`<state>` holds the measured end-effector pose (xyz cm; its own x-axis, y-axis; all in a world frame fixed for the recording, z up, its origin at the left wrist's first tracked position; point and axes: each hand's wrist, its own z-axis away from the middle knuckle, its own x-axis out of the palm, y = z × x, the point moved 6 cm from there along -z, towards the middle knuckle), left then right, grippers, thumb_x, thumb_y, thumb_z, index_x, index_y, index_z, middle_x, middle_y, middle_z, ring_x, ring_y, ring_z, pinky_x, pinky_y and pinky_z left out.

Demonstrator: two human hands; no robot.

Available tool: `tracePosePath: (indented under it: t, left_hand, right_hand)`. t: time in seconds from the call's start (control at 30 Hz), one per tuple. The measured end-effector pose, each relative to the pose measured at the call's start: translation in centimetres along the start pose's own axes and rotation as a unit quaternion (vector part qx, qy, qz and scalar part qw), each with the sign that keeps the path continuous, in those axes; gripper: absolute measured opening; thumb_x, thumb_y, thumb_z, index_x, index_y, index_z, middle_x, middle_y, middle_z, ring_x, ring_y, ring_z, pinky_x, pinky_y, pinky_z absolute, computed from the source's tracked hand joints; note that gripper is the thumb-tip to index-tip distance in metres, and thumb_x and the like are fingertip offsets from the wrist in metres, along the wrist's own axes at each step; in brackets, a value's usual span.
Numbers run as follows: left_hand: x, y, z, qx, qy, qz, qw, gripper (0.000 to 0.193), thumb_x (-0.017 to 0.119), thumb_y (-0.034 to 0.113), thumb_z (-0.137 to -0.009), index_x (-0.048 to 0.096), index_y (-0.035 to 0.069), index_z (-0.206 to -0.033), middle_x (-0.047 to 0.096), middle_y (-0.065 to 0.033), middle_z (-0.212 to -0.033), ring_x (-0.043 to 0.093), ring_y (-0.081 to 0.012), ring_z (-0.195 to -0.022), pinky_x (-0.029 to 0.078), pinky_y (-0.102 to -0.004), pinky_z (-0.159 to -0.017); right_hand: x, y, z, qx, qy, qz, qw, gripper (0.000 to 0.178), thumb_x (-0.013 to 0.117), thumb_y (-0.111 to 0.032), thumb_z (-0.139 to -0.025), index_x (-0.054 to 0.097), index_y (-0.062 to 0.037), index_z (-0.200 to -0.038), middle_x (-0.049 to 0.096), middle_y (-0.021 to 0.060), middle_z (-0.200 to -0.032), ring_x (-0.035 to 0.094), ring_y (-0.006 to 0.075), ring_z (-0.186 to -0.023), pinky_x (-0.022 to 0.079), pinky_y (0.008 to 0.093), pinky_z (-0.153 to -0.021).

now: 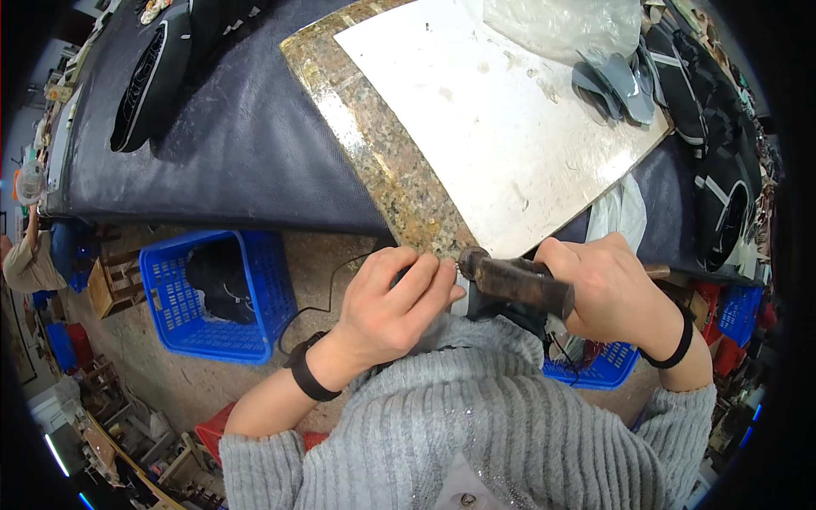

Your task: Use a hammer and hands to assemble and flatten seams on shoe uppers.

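White board under bag, near hammer

Left hand is hiding whatever's sitting between its fingers; can't tell. Right hand is covering most of the handle of the hammer. Grey sweater is blocking part of the right-side blue basket. Top edge is cutting off the plastic bag. Person at far left is running off the edge, looking blurry.

Sweater, grey, ribbed knit, glittering specks at front; pale pointed flap bearing round button. Left wristband: black, broad. Right wristband: black, narrower.
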<state>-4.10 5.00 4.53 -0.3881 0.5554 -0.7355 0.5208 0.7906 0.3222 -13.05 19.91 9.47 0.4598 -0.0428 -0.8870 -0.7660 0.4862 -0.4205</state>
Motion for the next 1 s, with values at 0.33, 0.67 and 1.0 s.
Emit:
tracePosePath:
  t: [0.33, 0.67, 1.0]
  left_hand:
    - [-0.9, -2.0, 1.7, -0.131, 0.022, 0.109, 0.985, 0.038, 0.082, 0.014, -0.064, 0.067, 0.002, -0.097, 0.060, -0.0104, -0.092, 0.056, -0.0261, -0.084, 0.047, -0.0342, -0.070]
    - [-1.0, -0.7, 0.3, 0.010, -0.028, 0.030, 0.999, 0.041, 0.080, 0.013, -0.063, 0.067, 0.004, -0.100, 0.058, -0.0088, -0.094, 0.055, -0.0258, -0.084, 0.048, -0.0355, -0.067]
    - [-1.1, -0.7, 0.7, 0.002, -0.021, 0.028, 0.999, 0.040, 0.077, 0.012, -0.066, 0.065, 0.002, -0.102, 0.059, -0.0094, -0.092, 0.056, -0.0261, -0.079, 0.049, -0.0359, -0.066]
  right_hand:
    - [0.3, -0.2, -0.6, 0.003, -0.029, 0.012, 0.999, 0.032, 0.071, -0.025, -0.079, 0.048, -0.0027, -0.083, 0.058, 0.0118, -0.059, 0.060, 0.0303, -0.054, 0.043, 0.0380, -0.046]
    - [-0.7, -0.3, -1.1, -0.022, -0.033, 0.035, 0.999, 0.034, 0.070, -0.029, -0.082, 0.048, -0.0030, -0.075, 0.053, 0.0125, -0.052, 0.056, 0.0313, -0.046, 0.041, 0.0378, -0.042]
    - [-1.7, 0.1, -1.1, 0.020, 0.008, -0.037, 0.999, 0.029, 0.068, -0.024, -0.081, 0.048, -0.0028, -0.079, 0.056, 0.0127, -0.056, 0.058, 0.0328, -0.052, 0.043, 0.0383, -0.047]
